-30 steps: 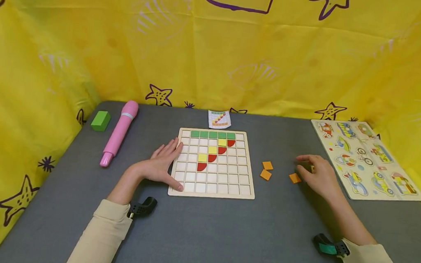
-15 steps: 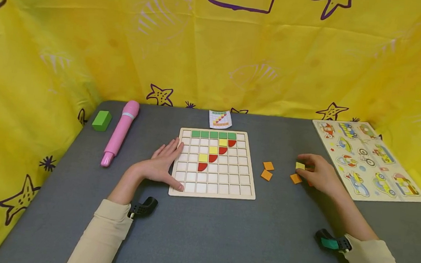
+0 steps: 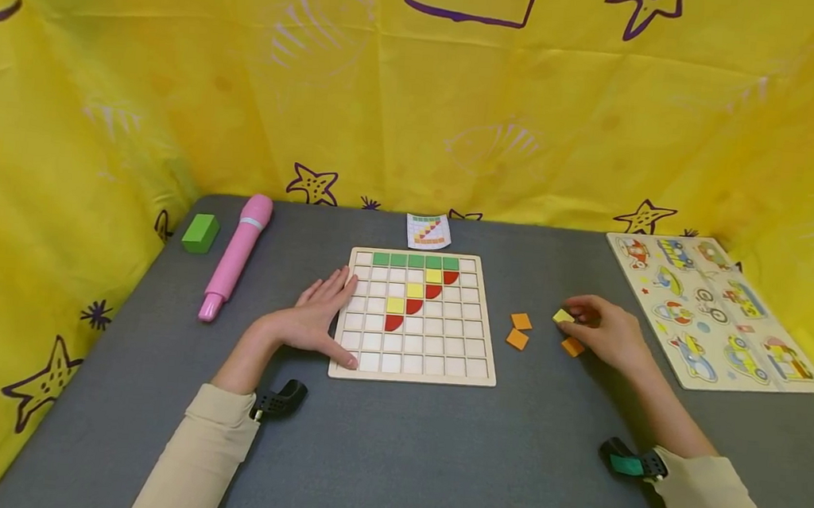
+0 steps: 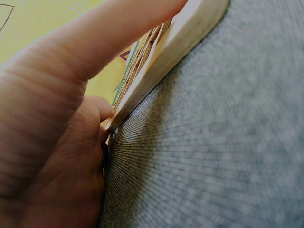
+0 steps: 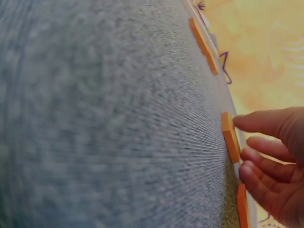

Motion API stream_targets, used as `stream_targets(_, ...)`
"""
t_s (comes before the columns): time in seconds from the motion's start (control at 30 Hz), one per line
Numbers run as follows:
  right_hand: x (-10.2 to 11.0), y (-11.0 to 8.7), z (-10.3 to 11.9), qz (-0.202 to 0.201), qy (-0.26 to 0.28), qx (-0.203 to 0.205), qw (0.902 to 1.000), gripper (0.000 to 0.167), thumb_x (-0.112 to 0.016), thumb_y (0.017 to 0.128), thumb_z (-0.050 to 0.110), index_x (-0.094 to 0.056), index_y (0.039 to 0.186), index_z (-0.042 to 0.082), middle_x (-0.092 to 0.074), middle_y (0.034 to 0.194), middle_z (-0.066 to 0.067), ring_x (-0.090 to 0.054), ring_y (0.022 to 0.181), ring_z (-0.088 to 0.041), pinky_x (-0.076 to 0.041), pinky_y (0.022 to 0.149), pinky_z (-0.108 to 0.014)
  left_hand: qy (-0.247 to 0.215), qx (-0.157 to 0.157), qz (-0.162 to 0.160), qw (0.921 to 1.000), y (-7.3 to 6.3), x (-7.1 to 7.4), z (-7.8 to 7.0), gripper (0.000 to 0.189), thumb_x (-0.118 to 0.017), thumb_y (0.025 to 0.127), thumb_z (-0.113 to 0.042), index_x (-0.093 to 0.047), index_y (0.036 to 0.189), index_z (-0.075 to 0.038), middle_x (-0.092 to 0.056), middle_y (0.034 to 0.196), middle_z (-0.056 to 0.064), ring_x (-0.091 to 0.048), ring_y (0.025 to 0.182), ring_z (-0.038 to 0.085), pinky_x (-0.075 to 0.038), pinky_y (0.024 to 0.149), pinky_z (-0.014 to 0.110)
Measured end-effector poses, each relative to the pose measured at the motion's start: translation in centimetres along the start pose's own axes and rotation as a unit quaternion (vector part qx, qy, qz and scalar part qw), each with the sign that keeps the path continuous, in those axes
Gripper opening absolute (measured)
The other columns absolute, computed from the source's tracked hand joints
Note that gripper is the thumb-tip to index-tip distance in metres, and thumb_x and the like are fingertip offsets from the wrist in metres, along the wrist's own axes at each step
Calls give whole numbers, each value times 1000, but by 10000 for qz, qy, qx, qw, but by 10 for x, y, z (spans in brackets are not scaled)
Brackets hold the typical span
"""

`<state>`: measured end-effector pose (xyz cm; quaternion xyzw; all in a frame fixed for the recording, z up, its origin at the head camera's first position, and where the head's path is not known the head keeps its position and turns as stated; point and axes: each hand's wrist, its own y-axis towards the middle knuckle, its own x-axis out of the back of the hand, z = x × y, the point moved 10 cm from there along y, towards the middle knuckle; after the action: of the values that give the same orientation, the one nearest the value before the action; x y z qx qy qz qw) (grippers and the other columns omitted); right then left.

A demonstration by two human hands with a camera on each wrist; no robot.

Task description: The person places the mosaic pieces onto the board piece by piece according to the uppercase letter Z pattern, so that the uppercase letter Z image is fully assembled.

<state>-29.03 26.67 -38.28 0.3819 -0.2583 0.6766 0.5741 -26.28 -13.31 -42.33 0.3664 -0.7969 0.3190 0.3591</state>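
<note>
A wooden grid board point(image 3: 414, 346) lies mid-table, with a row of green squares, and yellow squares and red quarter-rounds running diagonally. My left hand point(image 3: 316, 315) rests on its left edge, fingers spread and thumb on the near corner. In the left wrist view the thumb point(image 4: 71, 52) reaches over the board's rim point(image 4: 171, 59). My right hand point(image 3: 609, 331) pinches a yellow square tile point(image 3: 563, 316) between thumb and fingertips. Under it lies an orange tile point(image 3: 573, 347); two more orange tiles point(image 3: 520, 321) are to its left. The right wrist view shows another orange-red tile point(image 5: 242, 206).
A small pattern card point(image 3: 428, 232) lies behind the board. At the left are a pink toy microphone point(image 3: 234, 260) and a green block point(image 3: 200, 234). A picture puzzle board point(image 3: 718, 314) lies at the right. Yellow cloth point(image 3: 418, 111) encloses the table's back and sides.
My right hand has lifted the yellow tile into view and carried it slightly left, above the orange tile. The left hand has stayed on the board's edge.
</note>
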Motion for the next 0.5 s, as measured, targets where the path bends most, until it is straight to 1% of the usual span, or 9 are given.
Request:
stream_targets(0.13,0,-1,-5,81,-96,-126,9998,41,-75,88,25,-65,119,1,-68,104,-16,-62,92,-28,-46,68,-24,-18,-11,1,10000,1,0,0,135,-80,68,-61,5,155,-2,18,160,14,16,147,28,5,114,52)
stream_targets(0.23,0,-1,-6,102,-85,-135,9998,39,-75,88,24,-66,118,1,-68,101,-15,-62,89,-25,-45,65,-24,-11,-1,-3,10000,1,0,0,135,-80,68,-61,5,155,-2,18,160,14,16,147,28,5,114,52)
stream_targets(0.33,0,0,-1,31,-44,-89,9999,38,-75,87,26,-67,116,2,-68,98,-12,-62,86,-22,-45,64,-23,5,2,-2,10000,1,0,0,135,-80,68,-62,5,155,-2,18,161,14,16,147,28,5,115,52)
stream_targets(0.5,-5,3,13,-72,106,-8,9999,35,-76,87,26,-68,113,4,-68,95,-9,-62,83,-21,-47,63,-22,24,13,11,10000,1,-1,0,135,-80,68,-61,5,155,-2,18,160,14,16,147,27,5,115,51)
